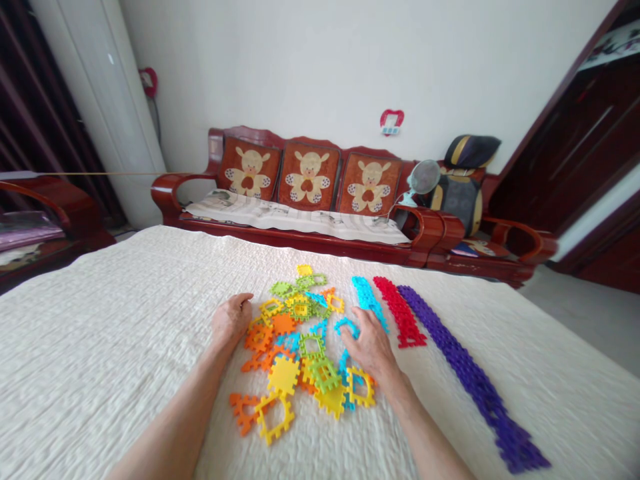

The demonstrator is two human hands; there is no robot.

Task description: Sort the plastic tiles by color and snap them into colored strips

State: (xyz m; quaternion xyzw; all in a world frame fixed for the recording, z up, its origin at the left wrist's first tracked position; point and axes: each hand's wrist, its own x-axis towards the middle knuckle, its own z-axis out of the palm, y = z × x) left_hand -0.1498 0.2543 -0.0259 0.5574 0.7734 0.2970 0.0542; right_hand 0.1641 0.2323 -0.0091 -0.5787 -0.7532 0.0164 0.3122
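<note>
A loose pile of interlocking plastic building pieces (284,375) lies on the white quilted cover, in yellow, orange, green and blue. My right hand (369,341) is at the pile's right side, its thumb and forefinger closed on a blue building piece (345,325). Resting at the pile's left edge, my left hand (233,319) has its fingers curled in, and nothing shows in it. Right of my right hand lie a light-blue strip (367,293), a red strip (399,310) and a longer purple strip (455,353) of pieces, side by side.
The quilted cover (125,320) spreads over the wide surface in front of me. Behind it stands a red wooden sofa (300,241) with three bear cushions (309,173). A small fan (424,179) is by its right arm, beside a wooden chair (530,233).
</note>
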